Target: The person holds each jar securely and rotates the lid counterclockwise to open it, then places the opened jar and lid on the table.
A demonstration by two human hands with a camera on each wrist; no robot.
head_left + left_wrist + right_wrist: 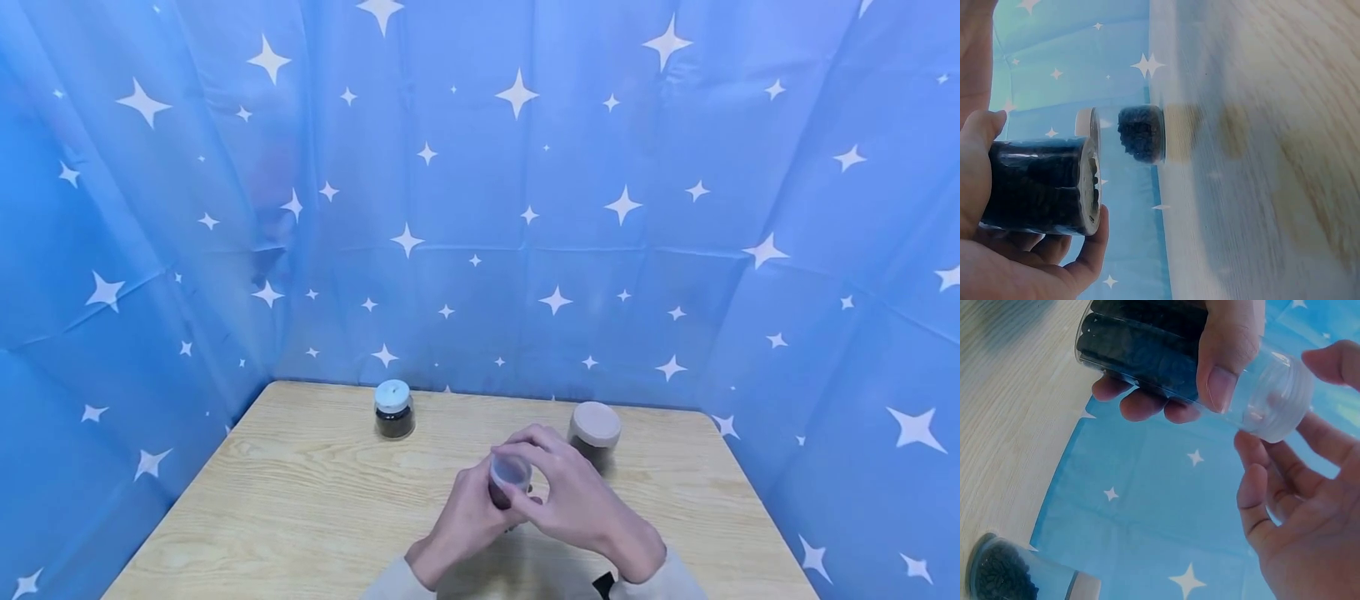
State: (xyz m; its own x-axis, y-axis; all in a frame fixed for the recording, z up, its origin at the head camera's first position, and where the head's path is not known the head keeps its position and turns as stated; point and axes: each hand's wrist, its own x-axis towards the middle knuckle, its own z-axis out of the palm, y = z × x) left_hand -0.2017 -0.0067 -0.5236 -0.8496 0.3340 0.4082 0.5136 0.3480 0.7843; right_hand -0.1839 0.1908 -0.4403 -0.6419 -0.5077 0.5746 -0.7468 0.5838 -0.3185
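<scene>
My left hand (467,515) grips a clear jar (1038,187), tilted and held over the table, with dark contents inside. In the right wrist view the left thumb lies along the jar's wall and its fingers curl round the far side. At the jar's end is a translucent ridged lid (1279,397). My right hand (566,492) has its thumb and fingers round the rim of this lid, as the right wrist view shows. In the head view the right fingers arch over the jar's top and hide part of it.
A small jar (393,423) with a light blue lid and dark contents stands at the table's back left. Another jar (595,437) with a pale lid stands behind my right hand. The wooden table (315,517) meets a blue star-patterned curtain (480,192) behind and at both sides.
</scene>
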